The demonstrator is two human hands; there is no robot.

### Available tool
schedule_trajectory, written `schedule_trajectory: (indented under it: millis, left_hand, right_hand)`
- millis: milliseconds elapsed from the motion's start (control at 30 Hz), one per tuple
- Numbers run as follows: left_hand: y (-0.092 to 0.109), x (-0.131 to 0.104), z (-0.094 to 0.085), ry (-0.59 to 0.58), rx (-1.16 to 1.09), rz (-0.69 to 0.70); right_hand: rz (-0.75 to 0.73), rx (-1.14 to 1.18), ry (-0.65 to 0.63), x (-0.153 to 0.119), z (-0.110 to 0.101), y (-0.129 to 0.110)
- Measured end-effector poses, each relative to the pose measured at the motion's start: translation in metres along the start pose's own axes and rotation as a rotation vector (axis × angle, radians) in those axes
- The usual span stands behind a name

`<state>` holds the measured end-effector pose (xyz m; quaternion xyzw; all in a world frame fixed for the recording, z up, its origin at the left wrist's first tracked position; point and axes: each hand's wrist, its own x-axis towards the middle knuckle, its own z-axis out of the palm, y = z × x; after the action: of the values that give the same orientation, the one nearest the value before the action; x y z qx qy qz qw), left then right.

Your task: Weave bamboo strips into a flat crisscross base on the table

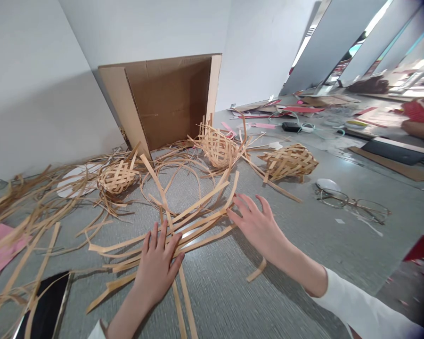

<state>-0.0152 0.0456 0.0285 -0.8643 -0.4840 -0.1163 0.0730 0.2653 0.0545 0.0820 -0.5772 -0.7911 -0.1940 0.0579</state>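
Observation:
Several flat tan strips [205, 228] lie roughly side by side on the grey table, with others crossing them near the middle. My left hand [158, 263] rests palm down over the crossing, fingers spread, pressing on the strips. At the strips' right ends is my right hand [257, 223], its thumb and index finger brought together at one strip's end while its other fingers reach outward. Behind them sit three woven pieces: one at the left [118, 177], one in the middle [219, 147] and one at the right [289, 162].
An open cardboard box [173, 101] stands against the white wall. Loose strips [38, 202] spread over the left side, near a dark flat object [47, 306] and pink paper [2, 247]. Eyeglasses [353, 203] lie at right. Another person's hand [422, 127] shows at the far right.

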Motion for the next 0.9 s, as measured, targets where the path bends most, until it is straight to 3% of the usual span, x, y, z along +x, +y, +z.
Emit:
schedule_trajectory:
  millis: [200,433,733,900]
  left_hand:
    - [0.001,0.000,-0.001,0.004,0.002,0.002]
    - [0.000,0.000,-0.001,-0.021,0.004,0.001]
    - [0.000,0.000,-0.002,-0.013,0.012,0.005]
    - [-0.001,-0.001,0.000,0.005,0.015,0.005]
  right_hand:
    - [-0.038,0.252,-0.123,0.001,-0.004,0.013]
    - [0.189,0.689,-0.092,0.010,-0.015,0.016]
    - [0.347,1.242,-0.321,0.018,-0.016,0.029]
    - [0.481,1.285,-0.457,0.025,-0.018,0.033]
